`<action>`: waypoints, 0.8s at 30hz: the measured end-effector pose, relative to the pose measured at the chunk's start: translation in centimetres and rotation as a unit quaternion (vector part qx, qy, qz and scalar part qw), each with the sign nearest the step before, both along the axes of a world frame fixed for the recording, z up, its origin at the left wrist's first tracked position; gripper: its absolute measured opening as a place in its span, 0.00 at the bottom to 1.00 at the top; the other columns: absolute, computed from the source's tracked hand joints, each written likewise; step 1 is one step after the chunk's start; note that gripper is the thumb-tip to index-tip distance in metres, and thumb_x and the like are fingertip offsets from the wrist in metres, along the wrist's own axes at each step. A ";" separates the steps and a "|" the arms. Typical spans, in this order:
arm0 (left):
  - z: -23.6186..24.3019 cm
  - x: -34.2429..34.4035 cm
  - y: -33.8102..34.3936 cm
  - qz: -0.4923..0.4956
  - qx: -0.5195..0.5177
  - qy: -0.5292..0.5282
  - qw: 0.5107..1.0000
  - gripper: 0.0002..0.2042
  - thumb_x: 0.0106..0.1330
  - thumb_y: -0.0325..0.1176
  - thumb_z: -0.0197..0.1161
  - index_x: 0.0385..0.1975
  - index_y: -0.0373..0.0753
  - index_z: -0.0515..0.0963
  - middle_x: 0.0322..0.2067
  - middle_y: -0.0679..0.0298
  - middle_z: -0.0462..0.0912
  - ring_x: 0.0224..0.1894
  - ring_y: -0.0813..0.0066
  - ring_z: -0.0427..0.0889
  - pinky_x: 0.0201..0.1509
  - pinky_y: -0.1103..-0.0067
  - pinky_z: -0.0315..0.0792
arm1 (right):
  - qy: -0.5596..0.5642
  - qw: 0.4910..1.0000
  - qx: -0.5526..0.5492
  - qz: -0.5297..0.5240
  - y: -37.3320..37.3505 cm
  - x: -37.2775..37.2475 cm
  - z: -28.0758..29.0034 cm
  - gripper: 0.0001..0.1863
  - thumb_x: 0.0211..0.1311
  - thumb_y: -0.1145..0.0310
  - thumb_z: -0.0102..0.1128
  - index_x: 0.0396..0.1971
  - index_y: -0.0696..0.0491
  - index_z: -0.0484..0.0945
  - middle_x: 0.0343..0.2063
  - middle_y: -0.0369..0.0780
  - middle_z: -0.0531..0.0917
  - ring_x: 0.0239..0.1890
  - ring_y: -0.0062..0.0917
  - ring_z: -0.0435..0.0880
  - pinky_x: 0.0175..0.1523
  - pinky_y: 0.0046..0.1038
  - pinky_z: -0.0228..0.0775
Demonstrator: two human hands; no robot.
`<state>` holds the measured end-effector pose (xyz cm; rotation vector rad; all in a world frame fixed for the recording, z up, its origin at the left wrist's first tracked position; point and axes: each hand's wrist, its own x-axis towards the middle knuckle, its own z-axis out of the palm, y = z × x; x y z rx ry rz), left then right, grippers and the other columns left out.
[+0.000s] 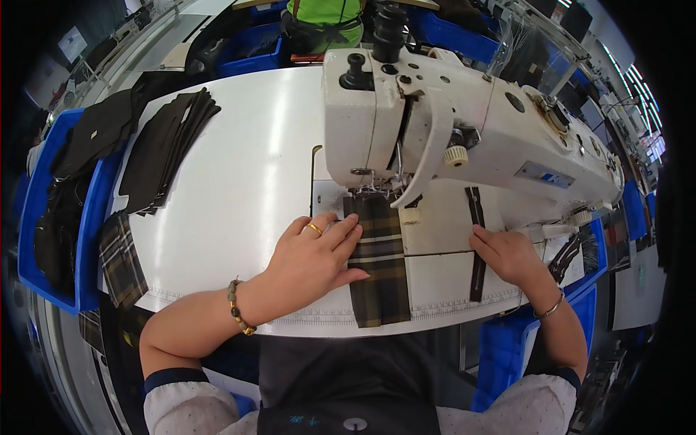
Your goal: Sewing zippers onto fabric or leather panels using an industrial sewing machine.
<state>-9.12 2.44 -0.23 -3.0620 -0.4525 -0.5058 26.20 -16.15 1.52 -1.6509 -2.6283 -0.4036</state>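
A white sewing machine (406, 123) stands on the table, its needle and presser foot area over the far end of a plaid fabric strip (378, 268) in dark brown, tan and white. My left hand (312, 254) lies on the strip's left edge with fingers stretched out, fingertips close to the presser foot. On the right, a black zipper (476, 250) lies lengthwise on the tabletop, and my right hand (507, 254) has its thumb and fingertips closed on its edge. The needle tip itself is hidden behind the machine's parts.
Dark fabric pieces (170, 148) are stacked on the white table (239, 174) at left. Beside them, a blue bin (90, 217) holds more dark cloth, with a plaid piece (123, 257) hanging near it. More zippers (568, 255) lie at far right. A person in green (326, 18) is beyond.
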 end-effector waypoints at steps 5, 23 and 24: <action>-0.3 -0.4 0.0 0.014 -0.004 -0.001 1.000 0.31 0.62 0.55 0.70 0.58 0.38 0.81 0.61 0.64 0.80 0.59 0.64 0.77 0.59 0.71 0.73 | 0.056 0.997 -0.047 -0.026 1.1 -1.1 2.4 0.19 0.53 0.78 0.63 0.48 0.56 0.83 0.52 0.43 0.87 0.36 0.32 0.87 0.37 0.32 0.82; -0.5 -0.4 0.0 0.005 -0.051 0.000 0.999 0.31 0.63 0.56 0.68 0.59 0.38 0.81 0.62 0.64 0.78 0.59 0.65 0.76 0.62 0.69 0.72 | 0.137 0.968 0.079 0.194 5.7 -9.5 2.7 0.21 0.50 0.73 0.68 0.48 0.53 0.84 0.36 0.39 0.83 0.32 0.27 0.84 0.32 0.27 0.78; -0.5 -0.5 0.0 0.006 -0.049 -0.003 0.999 0.31 0.63 0.56 0.68 0.59 0.38 0.80 0.62 0.63 0.78 0.59 0.65 0.76 0.61 0.69 0.72 | 0.131 0.960 0.115 0.218 6.0 -10.3 3.3 0.19 0.53 0.71 0.68 0.48 0.52 0.84 0.37 0.39 0.83 0.33 0.26 0.84 0.33 0.26 0.78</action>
